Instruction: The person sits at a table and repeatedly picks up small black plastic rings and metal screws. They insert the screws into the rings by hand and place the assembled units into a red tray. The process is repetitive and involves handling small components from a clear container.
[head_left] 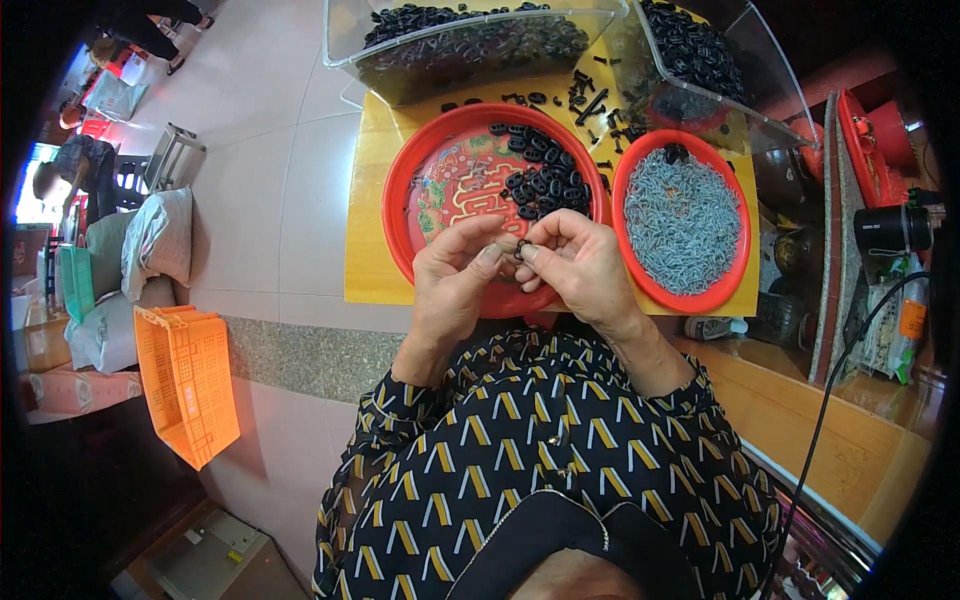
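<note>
- A small black ring (521,247) sat at frame centre, pinched between both hands' fingertips.
- The left hand (455,278) and right hand (585,265) were together, clamped on it.
- This looked like the fitting step; the next move likely called for fine fingertip alignment.
- Behind, a red plate (400,200) held black rings (548,180); right of it, a red bowl (742,240) held grey pieces (680,220).

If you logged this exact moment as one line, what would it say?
left hand and right hand: pinching small black ring | below: red plate of black rings | right: red bowl of grey pieces
</note>
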